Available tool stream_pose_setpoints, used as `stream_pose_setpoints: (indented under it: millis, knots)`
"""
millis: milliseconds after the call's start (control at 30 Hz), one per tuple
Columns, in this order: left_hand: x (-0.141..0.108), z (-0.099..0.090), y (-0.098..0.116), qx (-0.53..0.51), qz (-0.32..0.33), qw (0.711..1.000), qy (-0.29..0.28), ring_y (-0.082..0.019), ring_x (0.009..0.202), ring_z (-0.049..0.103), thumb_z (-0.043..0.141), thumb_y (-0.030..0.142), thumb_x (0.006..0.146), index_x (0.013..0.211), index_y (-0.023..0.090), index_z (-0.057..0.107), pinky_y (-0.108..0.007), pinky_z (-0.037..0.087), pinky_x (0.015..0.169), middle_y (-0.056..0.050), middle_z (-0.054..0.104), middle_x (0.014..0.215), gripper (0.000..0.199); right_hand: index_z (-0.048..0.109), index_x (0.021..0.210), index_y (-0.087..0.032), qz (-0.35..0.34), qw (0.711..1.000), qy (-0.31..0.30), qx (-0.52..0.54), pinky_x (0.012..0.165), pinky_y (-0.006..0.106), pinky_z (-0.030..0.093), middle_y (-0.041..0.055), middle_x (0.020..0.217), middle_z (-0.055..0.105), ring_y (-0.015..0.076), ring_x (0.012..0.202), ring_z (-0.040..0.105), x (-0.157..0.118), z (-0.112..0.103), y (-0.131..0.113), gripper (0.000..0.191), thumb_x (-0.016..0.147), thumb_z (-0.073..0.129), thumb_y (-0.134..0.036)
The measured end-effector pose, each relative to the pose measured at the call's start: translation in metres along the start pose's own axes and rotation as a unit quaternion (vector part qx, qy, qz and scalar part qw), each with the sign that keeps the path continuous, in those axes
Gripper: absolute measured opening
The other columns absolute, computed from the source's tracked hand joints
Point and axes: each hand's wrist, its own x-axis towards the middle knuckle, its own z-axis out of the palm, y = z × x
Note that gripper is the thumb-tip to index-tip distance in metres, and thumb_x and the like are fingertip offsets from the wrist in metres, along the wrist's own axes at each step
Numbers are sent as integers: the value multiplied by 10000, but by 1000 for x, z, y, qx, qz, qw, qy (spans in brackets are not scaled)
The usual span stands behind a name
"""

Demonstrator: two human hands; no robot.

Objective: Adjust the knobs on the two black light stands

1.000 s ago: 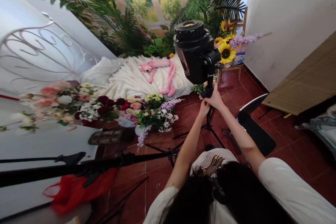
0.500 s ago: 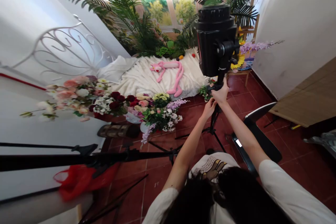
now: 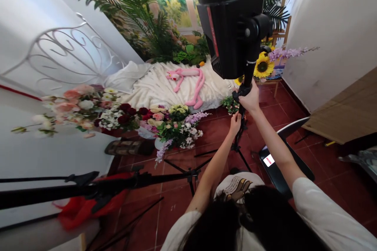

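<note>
A black studio light (image 3: 232, 31) sits atop a light stand (image 3: 238, 137) in front of me, large and close to the head camera. My right hand (image 3: 250, 97) is wrapped round the stand's pole at a black clamp collar just below the light. Lower on the same pole, my left hand (image 3: 235, 124) is closed around it. The fingertips of both hands are partly hidden. The stand's legs are spread on the red tiled floor (image 3: 173, 208).
A pink plush toy (image 3: 188, 72) lies on a white blanket (image 3: 153, 86), with artificial flowers (image 3: 176, 125) along its front. A second black stand (image 3: 141, 180) slants across the left. On my right is a black chair (image 3: 297, 168) with a phone (image 3: 268, 160) on it.
The studio light has risen towards the camera and looks larger, shifted up and left. Both hands remain on the pole, now farther apart. Sunflowers behind the light show more.
</note>
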Motion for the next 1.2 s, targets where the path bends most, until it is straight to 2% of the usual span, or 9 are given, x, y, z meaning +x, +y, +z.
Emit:
stream_pose_setpoints:
  millis: [233, 400, 533, 700, 800, 867, 933, 1100, 1200]
  knots:
    - [4, -5, -12, 16, 12, 1000, 13, -167, 674, 585, 621, 958, 710, 748, 167, 673, -288, 496, 671, -37, 660, 675, 794, 528, 1181, -253, 16, 995, -91, -48, 742, 371, 585, 60, 1030, 703, 230, 854, 692, -48, -42, 16, 566, 857, 771, -647]
    - [5, -7, -17, 4, 15, 1000, -16, -166, 690, 610, 613, 943, 740, 732, 180, 657, -300, 526, 714, -50, 681, 717, 765, 486, 854, -254, 117, 953, -199, -195, 646, 293, 439, 26, 833, 660, 204, 745, 620, -120, -66, 45, 535, 823, 741, -724]
    - [4, -6, -15, 7, 21, 999, -33, -146, 674, 606, 573, 930, 787, 735, 182, 641, -281, 524, 695, -45, 689, 734, 753, 445, 758, -253, 191, 927, -237, -221, 610, 279, 325, 17, 745, 627, 194, 694, 568, -155, -64, 65, 537, 852, 680, -726]
    - [5, -7, -17, 18, 25, 999, -38, -149, 677, 614, 560, 931, 794, 736, 184, 634, -285, 534, 704, -52, 695, 734, 753, 420, 667, -254, 309, 941, -135, -41, 577, 284, 308, -1, 611, 477, 169, 598, 443, -169, -38, 85, 637, 916, 452, -839]
    - [7, -9, -21, 21, 32, 999, -35, -150, 668, 610, 569, 908, 816, 718, 190, 634, -291, 536, 713, -46, 686, 715, 728, 295, 644, -280, 434, 879, -114, 158, 476, 272, 228, -64, 520, 267, 128, 487, 245, -178, -21, 88, 653, 907, 493, -844]
    - [8, -9, -24, 23, 37, 999, -26, -154, 668, 609, 575, 900, 821, 702, 197, 626, -296, 535, 716, -41, 673, 696, 715, 239, 655, -285, 483, 817, -155, 273, 438, 261, 193, -93, 505, 194, 116, 466, 159, -186, -11, 87, 627, 933, 542, -759]
    - [8, -9, -27, 24, 34, 999, -25, -154, 656, 600, 572, 902, 821, 701, 201, 618, -300, 533, 708, -38, 664, 689, 712, 260, 655, -283, 498, 791, -194, 298, 431, 245, 183, -103, 498, 213, 104, 458, 157, -193, -2, 83, 590, 922, 598, -687]
    - [8, -8, -26, 25, 21, 999, -25, -147, 646, 585, 557, 930, 800, 720, 199, 612, -285, 520, 671, -38, 662, 701, 737, 413, 684, -258, 452, 876, -120, 118, 474, 227, 231, -96, 549, 375, 84, 508, 301, -196, -2, 78, 572, 710, 788, -689]
    - [7, -7, -21, 19, 17, 999, -35, -150, 654, 592, 566, 941, 782, 716, 198, 606, -281, 517, 663, -33, 657, 693, 747, 437, 729, -255, 442, 889, -68, 99, 486, 232, 268, -98, 584, 382, 87, 530, 335, -189, -16, 77, 625, 642, 821, -740]
